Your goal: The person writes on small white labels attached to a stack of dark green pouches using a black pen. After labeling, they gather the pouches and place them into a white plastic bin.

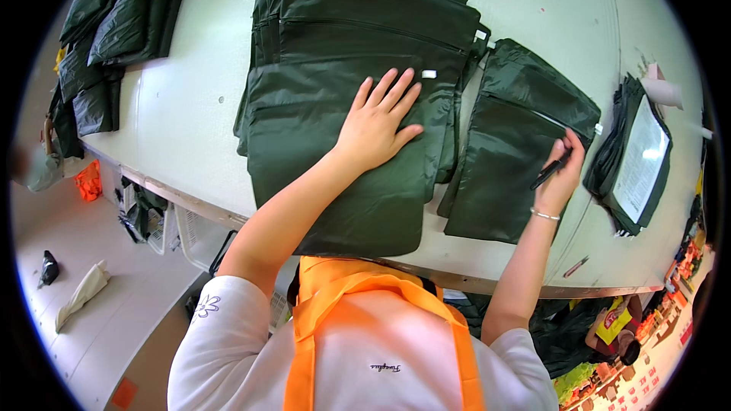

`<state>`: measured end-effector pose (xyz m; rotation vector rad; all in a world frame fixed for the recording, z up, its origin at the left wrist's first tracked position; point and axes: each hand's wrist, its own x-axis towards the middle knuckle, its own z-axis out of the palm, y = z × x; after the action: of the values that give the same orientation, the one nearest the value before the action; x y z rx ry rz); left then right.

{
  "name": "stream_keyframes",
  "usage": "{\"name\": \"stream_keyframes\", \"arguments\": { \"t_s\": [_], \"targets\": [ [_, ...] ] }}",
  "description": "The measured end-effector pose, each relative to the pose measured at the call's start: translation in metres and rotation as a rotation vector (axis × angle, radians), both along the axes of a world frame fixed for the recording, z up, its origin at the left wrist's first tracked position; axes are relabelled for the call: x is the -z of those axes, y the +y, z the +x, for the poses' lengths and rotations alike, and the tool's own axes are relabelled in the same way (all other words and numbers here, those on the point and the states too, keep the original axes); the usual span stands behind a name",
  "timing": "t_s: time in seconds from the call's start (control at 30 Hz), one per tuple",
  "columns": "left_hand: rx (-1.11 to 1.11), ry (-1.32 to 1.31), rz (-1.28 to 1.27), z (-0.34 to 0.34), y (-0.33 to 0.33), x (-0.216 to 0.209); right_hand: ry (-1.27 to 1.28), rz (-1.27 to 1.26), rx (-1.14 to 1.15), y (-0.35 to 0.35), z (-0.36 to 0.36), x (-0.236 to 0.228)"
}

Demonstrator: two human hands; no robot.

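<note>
Two stacks of shiny dark green fabric pieces are being attended to by two bare hands on a pale, smooth tabletop (194, 122).

The larger left stack (312, 99) is being touched by the left hand (379, 123), its fingers being spread open and flat, just beside a small white rectangular tag (429, 74). A slim black pen-like tool (550, 170) is being gripped by the curled fingers of the right hand (563, 175), which is being held at the right side of the smaller right stack (502, 167); whether that fabric is being pinched cannot be told.
</note>
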<state>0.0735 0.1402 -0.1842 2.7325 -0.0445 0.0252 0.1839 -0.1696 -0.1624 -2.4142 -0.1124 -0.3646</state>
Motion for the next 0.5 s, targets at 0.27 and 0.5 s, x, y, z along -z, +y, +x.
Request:
{"name": "stream_keyframes", "arguments": {
  "t_s": [0.27, 0.5],
  "targets": [
    [-0.091, 0.03, 0.003, -0.037, 0.028, -0.02, 0.417, 0.669, -0.359, 0.167, -0.055, 0.001],
    [-0.138, -0.079, 0.065, -0.03, 0.025, -0.006, 0.311, 0.576, -0.356, 0.208, -0.053, 0.036]
  ]
}}
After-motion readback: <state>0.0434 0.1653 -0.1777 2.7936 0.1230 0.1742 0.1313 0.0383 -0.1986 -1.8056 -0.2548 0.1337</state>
